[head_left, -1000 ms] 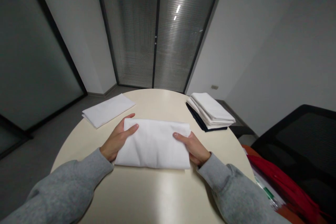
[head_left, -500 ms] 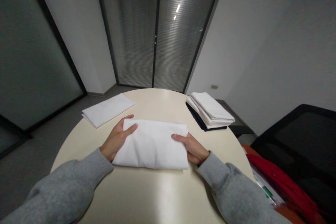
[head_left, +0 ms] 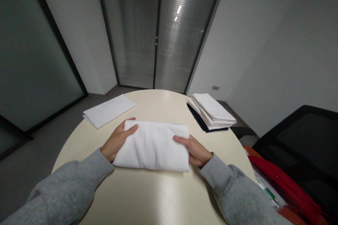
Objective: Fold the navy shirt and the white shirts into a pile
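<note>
1. The room is dim, with pale grey walls and a grey floor. Straight ahead stands a tall glazed door (head_left: 158, 31) with dark frames and closed horizontal blinds, in which strip ceiling lights are reflected. A dark glass panel (head_left: 29, 63) fills the left wall.
2. A round, cream-coloured table (head_left: 148, 197) takes up the lower middle of the view; its smooth top shows a soft sheen near the front edge.
3. A folded white cloth (head_left: 153, 145) lies flat on the table, right in front of the person and between both hands.
4. The left hand (head_left: 116, 141) lies against the cloth's left end, fingers curled over its upper left corner and thumb behind the fold; it grips that edge.
5. The right hand (head_left: 194, 149) holds the cloth's right end, with the thumb on top of the fabric and the fingers tucked under or beside it.
6. Both forearms wear grey sleeves (head_left: 66, 186) that rest on the near part of the table.
7. A single folded white cloth (head_left: 108, 110) lies at the far left rim of the table, well apart from the hands.
8. A stack of folded white cloths (head_left: 212, 110) sits at the far right rim on top of a dark piece of fabric (head_left: 198, 119).
9. To the right, off the table, are a black chair back (head_left: 303, 137) and red material (head_left: 287, 186) beneath it.
</note>
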`<state>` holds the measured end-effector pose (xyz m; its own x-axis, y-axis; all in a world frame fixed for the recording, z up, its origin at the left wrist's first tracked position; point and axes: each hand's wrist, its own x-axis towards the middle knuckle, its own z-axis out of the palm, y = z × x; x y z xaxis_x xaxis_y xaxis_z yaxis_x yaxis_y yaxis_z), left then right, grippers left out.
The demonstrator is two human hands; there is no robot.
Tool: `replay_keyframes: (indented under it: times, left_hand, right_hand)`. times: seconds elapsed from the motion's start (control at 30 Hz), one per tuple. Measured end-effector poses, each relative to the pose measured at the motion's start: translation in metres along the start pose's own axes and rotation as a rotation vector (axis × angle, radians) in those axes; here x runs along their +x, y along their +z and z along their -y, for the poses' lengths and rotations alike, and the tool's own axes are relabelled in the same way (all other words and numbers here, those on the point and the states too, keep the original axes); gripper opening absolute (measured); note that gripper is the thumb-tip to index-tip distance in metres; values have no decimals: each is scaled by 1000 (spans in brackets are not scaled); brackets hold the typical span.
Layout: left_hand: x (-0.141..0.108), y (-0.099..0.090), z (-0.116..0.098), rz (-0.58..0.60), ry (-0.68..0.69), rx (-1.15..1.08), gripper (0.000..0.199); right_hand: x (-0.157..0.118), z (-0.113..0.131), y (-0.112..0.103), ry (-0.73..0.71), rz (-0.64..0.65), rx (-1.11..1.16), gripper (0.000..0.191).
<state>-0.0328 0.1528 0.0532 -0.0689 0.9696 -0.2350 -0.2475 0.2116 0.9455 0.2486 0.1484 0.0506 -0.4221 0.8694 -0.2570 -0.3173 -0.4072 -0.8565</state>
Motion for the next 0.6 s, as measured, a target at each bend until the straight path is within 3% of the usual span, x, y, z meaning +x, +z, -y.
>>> replay_keyframes:
  times: [0.13, 0.27, 0.47, 0.6]
  left_hand:
    - [2, -3, 1, -22, 66, 12, 70]
    - [3, -5, 4, -29, 80, -13, 73]
    - [7, -4, 8, 90, -66, -181, 56]
    - [12, -7, 9, 174, -138, -310, 45]
  right_hand:
    - [-2, -3, -4, 31, 78, 8, 59]
    - [0, -5, -3, 20, 64, -10, 59]
    - [-2, 4, 6, -28, -52, -46, 53]
    - [-11, 30, 0, -115, -136, 9, 53]
